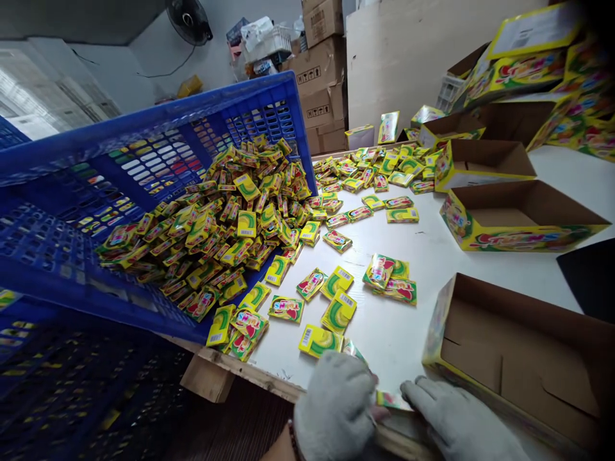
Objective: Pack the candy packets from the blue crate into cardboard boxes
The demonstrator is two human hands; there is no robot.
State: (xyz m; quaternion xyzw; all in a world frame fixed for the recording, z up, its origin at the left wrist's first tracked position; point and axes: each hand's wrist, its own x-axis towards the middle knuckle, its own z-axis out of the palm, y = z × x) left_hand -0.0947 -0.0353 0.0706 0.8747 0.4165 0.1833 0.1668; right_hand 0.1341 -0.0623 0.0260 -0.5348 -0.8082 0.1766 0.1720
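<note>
Both my hands wear grey knit gloves at the table's near edge. My left hand [336, 406] is curled closed over small yellow-green packets [390, 400], one corner of which shows between the hands. My right hand [456, 419] lies beside it with fingers stretched toward that packet, touching its edge. Just to the right stands an empty open cardboard box [523, 358] with a yellow printed outside. Loose packets [327, 301] lie scattered on the white table [432, 256] ahead of my hands.
A tilted blue plastic crate [144, 166] on the left spills a large heap of packets [225, 218] onto the table. More open yellow boxes [519, 218] stand at right and back. Brown cartons [321, 70] stack against the far wall.
</note>
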